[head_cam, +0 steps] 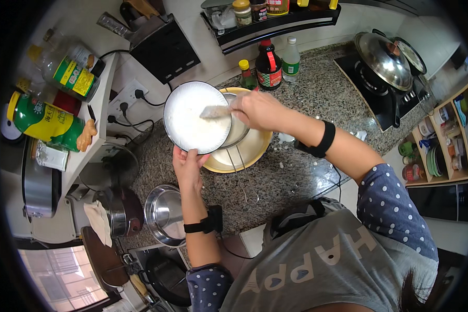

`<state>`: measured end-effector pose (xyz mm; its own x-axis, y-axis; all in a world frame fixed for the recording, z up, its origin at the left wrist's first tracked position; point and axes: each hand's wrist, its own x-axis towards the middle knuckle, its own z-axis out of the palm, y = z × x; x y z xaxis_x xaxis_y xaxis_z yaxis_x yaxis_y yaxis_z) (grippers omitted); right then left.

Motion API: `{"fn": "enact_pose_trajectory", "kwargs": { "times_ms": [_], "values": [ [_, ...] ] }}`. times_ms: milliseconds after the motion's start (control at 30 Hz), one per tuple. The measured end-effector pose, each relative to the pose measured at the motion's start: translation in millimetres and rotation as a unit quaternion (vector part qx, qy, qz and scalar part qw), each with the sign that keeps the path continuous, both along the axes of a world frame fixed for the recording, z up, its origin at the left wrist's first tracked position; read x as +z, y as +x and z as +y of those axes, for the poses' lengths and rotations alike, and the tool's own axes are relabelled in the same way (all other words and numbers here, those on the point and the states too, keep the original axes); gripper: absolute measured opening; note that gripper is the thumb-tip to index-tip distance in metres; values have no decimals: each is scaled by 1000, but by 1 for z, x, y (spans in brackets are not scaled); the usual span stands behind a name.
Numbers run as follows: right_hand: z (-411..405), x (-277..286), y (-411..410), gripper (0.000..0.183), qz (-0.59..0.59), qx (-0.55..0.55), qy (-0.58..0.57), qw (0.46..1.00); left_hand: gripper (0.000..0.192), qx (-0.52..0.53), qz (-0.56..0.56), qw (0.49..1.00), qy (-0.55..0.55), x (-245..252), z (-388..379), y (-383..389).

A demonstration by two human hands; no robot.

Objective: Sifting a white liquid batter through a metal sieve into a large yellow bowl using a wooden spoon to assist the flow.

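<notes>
My left hand grips the lower rim of a dark-rimmed white bowl, tilted and coated inside with white matter. My right hand holds a utensil with a flat, blurred head over the bowl's inside; its handle is hidden in my fist. Behind and to the right of the bowl, a round wire-handled strainer rests over a yellow basin with pale contents. The bowl overlaps part of the strainer. The strainer's handle reaches over the basin's near edge.
Bottles stand behind the basin on the granite counter, with white spots at its right. A steel bowl sits left of my left forearm. A lidded pan is on the stove; a shelf with jars juts out at left.
</notes>
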<state>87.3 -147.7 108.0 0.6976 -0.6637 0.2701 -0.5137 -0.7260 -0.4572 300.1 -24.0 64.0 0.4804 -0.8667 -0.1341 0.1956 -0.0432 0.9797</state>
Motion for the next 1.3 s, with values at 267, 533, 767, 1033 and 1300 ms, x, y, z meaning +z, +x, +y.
{"fn": "enact_pose_trajectory", "kwargs": {
  "times_ms": [267,533,767,1033,1300],
  "values": [
    [9,1,26,22,-151,-81,-35,985,48,-12,-28,999,-8,-14,-19,9],
    [33,-25,17,23,-39,-82,-5,996,56,-22,-8,999,-26,-17,-34,22],
    [7,-8,38,26,-175,-22,-60,983,50,-63,-6,998,-19,-18,-40,19],
    [22,-40,2,40,-29,46,-75,996,48,-39,-25,999,-3,-18,-41,18],
    [11,-17,5,26,-148,-118,-79,979,54,-3,-49,996,-68,-20,-34,9]
  ]
}}
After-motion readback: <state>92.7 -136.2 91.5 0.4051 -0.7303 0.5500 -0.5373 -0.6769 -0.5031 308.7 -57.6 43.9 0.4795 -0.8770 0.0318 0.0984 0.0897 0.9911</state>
